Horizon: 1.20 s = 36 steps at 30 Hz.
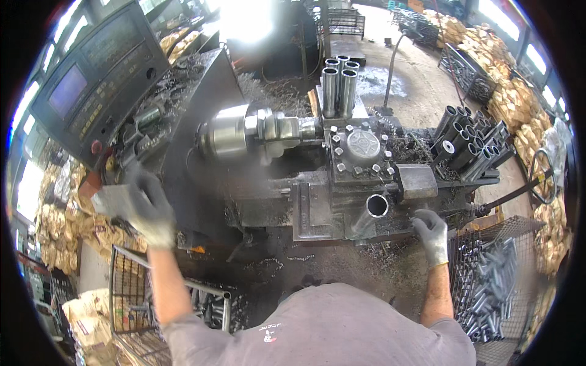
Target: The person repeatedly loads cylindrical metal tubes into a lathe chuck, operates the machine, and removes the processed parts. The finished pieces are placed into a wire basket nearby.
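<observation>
My left hand (149, 204), in a grey and white work glove, is smeared by motion beside the lathe's dark guard, below the control panel (91, 79). Whether it holds anything cannot be made out. My gloved right hand (431, 235) hovers by the front right of the lathe bed, fingers loosely bent and a little apart, with nothing visible in them. To its left a metal tube (369, 215) stands on the machine, leaning, its open end up. The chuck (229, 133) is at the left of the bed, and the bolted square tool post (363, 146) is at the middle.
Several shiny tubes (339, 88) stand upright behind the tool post. More tubes (467, 143) are bunched at the bed's right end, among metal shavings. Wire baskets with tubes (491, 280) stand at the lower right and lower left (131, 293). Wrapped bundles (513, 104) line the right side.
</observation>
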Each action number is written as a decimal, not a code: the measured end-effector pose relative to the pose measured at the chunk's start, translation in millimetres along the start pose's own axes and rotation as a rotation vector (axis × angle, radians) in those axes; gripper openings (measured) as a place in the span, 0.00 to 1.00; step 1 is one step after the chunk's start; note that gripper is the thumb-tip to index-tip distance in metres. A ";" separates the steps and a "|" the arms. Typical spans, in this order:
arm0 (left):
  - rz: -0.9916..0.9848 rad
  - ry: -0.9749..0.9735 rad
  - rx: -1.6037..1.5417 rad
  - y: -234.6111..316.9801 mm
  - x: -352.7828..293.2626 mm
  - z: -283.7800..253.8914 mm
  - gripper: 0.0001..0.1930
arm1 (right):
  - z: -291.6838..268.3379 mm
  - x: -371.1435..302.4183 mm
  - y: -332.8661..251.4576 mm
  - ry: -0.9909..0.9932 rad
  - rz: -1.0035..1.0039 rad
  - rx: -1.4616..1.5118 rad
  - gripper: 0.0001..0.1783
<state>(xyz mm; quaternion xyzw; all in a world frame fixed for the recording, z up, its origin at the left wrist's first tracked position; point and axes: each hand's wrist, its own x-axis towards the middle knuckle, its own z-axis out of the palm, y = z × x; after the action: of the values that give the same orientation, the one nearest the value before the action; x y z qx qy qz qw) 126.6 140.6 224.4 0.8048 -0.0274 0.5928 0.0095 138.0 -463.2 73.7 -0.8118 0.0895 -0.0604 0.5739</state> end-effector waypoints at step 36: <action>-2.794 0.419 0.800 719.2 -680.3 -592.8 0.26 | 216.4 -631.0 -28.3 -2.574 -1.281 -0.126 0.11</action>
<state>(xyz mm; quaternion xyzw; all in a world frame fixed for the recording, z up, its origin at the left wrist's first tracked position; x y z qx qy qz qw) -679.7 -526.7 -261.4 0.0270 0.9209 0.1735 0.3480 -432.7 -119.3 31.1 -0.2247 -0.8527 0.4624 0.0929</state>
